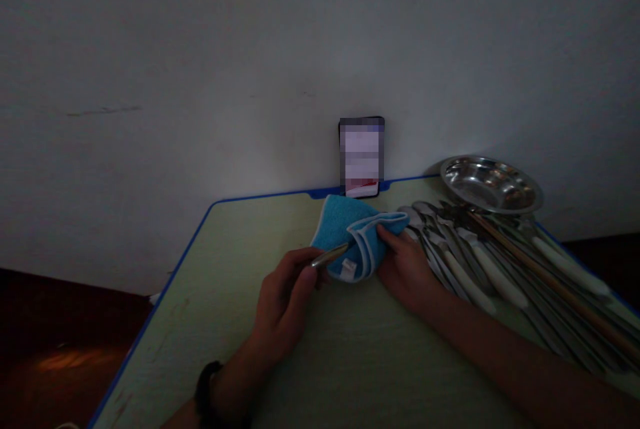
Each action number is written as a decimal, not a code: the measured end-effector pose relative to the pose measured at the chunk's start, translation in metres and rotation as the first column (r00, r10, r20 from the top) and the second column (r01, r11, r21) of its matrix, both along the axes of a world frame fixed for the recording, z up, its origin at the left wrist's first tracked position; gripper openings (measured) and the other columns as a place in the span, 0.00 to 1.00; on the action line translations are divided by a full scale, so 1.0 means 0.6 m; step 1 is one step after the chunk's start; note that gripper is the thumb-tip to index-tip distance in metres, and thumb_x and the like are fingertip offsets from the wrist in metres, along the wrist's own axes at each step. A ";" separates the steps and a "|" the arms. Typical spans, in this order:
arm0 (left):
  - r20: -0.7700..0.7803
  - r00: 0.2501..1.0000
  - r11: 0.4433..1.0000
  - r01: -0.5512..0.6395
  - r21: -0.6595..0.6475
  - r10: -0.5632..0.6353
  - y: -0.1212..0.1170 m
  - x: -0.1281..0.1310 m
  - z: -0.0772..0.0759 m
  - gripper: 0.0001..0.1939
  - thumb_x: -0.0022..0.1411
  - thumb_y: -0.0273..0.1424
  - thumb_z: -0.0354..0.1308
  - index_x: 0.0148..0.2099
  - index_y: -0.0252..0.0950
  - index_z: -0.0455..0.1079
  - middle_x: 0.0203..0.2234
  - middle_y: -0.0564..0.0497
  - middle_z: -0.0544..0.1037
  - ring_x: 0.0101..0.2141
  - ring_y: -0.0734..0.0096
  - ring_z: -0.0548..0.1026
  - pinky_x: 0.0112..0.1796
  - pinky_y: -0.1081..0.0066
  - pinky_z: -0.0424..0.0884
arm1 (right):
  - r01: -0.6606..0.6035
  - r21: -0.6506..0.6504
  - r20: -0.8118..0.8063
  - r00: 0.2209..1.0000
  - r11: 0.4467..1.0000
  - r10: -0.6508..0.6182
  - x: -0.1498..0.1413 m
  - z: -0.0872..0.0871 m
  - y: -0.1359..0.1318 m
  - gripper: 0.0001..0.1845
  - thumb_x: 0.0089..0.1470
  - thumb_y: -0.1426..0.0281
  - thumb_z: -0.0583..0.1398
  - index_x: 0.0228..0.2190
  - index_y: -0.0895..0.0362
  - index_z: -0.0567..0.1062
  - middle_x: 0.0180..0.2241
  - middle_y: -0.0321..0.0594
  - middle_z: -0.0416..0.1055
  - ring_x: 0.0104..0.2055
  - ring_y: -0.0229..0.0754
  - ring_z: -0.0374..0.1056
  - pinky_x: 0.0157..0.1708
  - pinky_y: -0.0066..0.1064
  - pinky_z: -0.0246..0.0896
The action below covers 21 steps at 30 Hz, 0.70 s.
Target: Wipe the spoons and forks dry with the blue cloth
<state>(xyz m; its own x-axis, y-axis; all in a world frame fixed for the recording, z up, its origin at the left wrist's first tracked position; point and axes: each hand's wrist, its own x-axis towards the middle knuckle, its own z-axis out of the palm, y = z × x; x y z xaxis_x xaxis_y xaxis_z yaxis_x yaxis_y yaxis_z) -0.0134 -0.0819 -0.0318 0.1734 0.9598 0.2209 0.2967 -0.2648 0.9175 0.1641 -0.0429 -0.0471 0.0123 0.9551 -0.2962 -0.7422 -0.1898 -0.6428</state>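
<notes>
My left hand [290, 299] pinches the shiny metal handle of a piece of cutlery [330, 256] between thumb and fingers. The other end of this utensil is hidden in a folded blue cloth [345, 219] with pale edging and a small white label, so I cannot tell its kind. From the right, my right hand [407, 269] is closed on the cloth, thumb on top, around the hidden end. Both hands are above the middle of the table. Just right of my right hand lies a spread of cutlery [457, 242], with spoons and white-handled pieces among it.
A phone [363, 159] with a blurred screen leans on the wall at the table's back edge. The shiny metal bowl [490, 182] sits tilted at the back right. Long wooden chopsticks [540, 266] lie across the cutlery. Blue edging borders the pale table [240, 242].
</notes>
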 end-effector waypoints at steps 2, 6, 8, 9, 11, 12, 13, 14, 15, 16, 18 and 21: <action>-0.067 0.997 0.998 0.038 0.056 -0.034 0.000 -0.001 0.003 0.11 0.63 0.34 0.45 0.41 0.34 0.64 0.25 0.51 0.71 0.25 0.72 0.69 0.26 0.73 0.64 | -0.010 -0.019 0.013 1.000 1.000 0.010 0.002 -0.001 0.000 0.09 0.45 0.70 0.61 0.33 0.52 0.71 0.35 0.34 0.74 0.43 0.44 0.68 0.43 0.40 0.62; -0.198 0.973 0.969 0.156 0.191 -0.118 0.008 0.002 0.003 0.12 0.59 0.40 0.52 0.37 0.36 0.64 0.27 0.50 0.70 0.28 0.70 0.68 0.29 0.71 0.65 | -0.043 -0.008 0.058 0.997 0.999 0.043 0.006 -0.004 0.001 0.07 0.46 0.67 0.61 0.31 0.53 0.72 0.34 0.35 0.75 0.40 0.43 0.69 0.42 0.40 0.63; -0.274 0.954 0.950 0.194 0.246 -0.124 0.012 0.007 -0.002 0.21 0.50 0.45 0.60 0.41 0.37 0.63 0.33 0.48 0.69 0.34 0.66 0.68 0.33 0.68 0.66 | -0.063 0.004 0.087 0.994 0.998 0.062 0.007 -0.005 0.001 0.08 0.46 0.65 0.62 0.31 0.53 0.72 0.33 0.35 0.75 0.39 0.43 0.69 0.42 0.39 0.63; -0.314 0.943 0.941 0.198 0.275 -0.107 0.013 0.009 -0.004 0.28 0.44 0.47 0.64 0.44 0.38 0.61 0.36 0.47 0.68 0.37 0.63 0.67 0.36 0.66 0.67 | -0.074 0.008 0.097 0.993 0.997 0.073 0.007 -0.004 0.000 0.09 0.45 0.65 0.62 0.31 0.53 0.73 0.33 0.35 0.75 0.38 0.43 0.70 0.42 0.39 0.62; -0.372 0.927 0.923 0.182 0.338 -0.047 0.013 0.013 -0.010 0.38 0.35 0.48 0.67 0.48 0.39 0.59 0.42 0.45 0.64 0.43 0.58 0.65 0.40 0.62 0.66 | -0.104 0.011 0.106 0.989 0.994 0.102 0.007 -0.002 -0.002 0.10 0.44 0.64 0.63 0.31 0.54 0.72 0.31 0.35 0.74 0.37 0.42 0.70 0.42 0.39 0.62; -0.386 0.922 0.918 0.163 0.362 -0.011 0.012 0.014 -0.012 0.40 0.34 0.48 0.67 0.49 0.40 0.58 0.43 0.45 0.62 0.44 0.57 0.64 0.42 0.60 0.66 | -0.127 0.008 0.108 0.986 0.992 0.125 0.006 -0.001 -0.003 0.10 0.44 0.64 0.63 0.31 0.54 0.72 0.31 0.34 0.74 0.36 0.42 0.70 0.41 0.39 0.62; -0.393 0.919 0.915 0.135 0.381 0.028 0.012 0.014 -0.013 0.40 0.35 0.47 0.68 0.49 0.40 0.57 0.44 0.45 0.61 0.45 0.56 0.63 0.43 0.59 0.66 | -0.151 0.005 0.112 0.982 0.989 0.149 0.005 0.000 -0.005 0.10 0.45 0.64 0.63 0.30 0.54 0.72 0.30 0.34 0.74 0.36 0.42 0.70 0.41 0.38 0.62; -0.394 0.916 0.913 0.098 0.396 0.073 0.012 0.014 -0.013 0.39 0.36 0.46 0.68 0.49 0.40 0.57 0.44 0.45 0.60 0.46 0.56 0.62 0.43 0.58 0.65 | -0.177 0.004 0.121 0.977 0.984 0.175 0.005 0.002 -0.007 0.09 0.45 0.64 0.63 0.29 0.54 0.72 0.29 0.34 0.74 0.36 0.42 0.69 0.41 0.38 0.62; -0.390 0.913 0.910 0.057 0.410 0.119 0.012 0.013 -0.013 0.38 0.37 0.45 0.68 0.49 0.40 0.57 0.44 0.45 0.59 0.46 0.56 0.62 0.44 0.57 0.65 | -0.204 0.010 0.138 0.970 0.979 0.201 0.004 0.002 -0.008 0.08 0.45 0.64 0.62 0.28 0.54 0.72 0.28 0.34 0.74 0.36 0.41 0.69 0.41 0.38 0.62; -0.384 0.909 0.906 0.015 0.423 0.164 0.013 0.012 -0.013 0.38 0.37 0.44 0.68 0.49 0.40 0.57 0.44 0.45 0.58 0.46 0.55 0.62 0.44 0.56 0.65 | -0.232 0.023 0.163 0.961 0.972 0.225 0.003 0.002 -0.010 0.08 0.45 0.64 0.62 0.28 0.55 0.72 0.27 0.34 0.74 0.36 0.41 0.69 0.41 0.37 0.62; -0.373 0.896 0.891 -0.052 0.451 0.241 0.015 0.011 -0.011 0.39 0.36 0.43 0.69 0.49 0.41 0.56 0.44 0.46 0.57 0.46 0.54 0.62 0.44 0.53 0.65 | -0.292 0.069 0.215 0.938 0.954 0.271 0.003 -0.002 -0.012 0.08 0.46 0.64 0.62 0.28 0.55 0.73 0.28 0.34 0.74 0.35 0.40 0.69 0.42 0.36 0.61; -0.367 0.883 0.865 -0.080 0.495 0.292 0.017 0.011 -0.010 0.42 0.35 0.41 0.70 0.51 0.41 0.54 0.45 0.46 0.56 0.47 0.53 0.61 0.45 0.51 0.64 | -0.367 0.129 0.282 0.904 0.921 0.321 0.004 -0.009 -0.013 0.09 0.47 0.63 0.61 0.31 0.56 0.73 0.29 0.35 0.74 0.33 0.39 0.68 0.41 0.34 0.61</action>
<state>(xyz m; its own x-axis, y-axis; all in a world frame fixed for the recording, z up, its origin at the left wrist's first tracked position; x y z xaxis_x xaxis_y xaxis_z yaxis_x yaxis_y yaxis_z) -0.0066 -0.0718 -0.0378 0.1782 0.7907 0.5857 0.7069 -0.5169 0.4828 0.1667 -0.0508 -0.0526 -0.2744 0.9490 -0.1552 -0.4607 -0.2714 -0.8451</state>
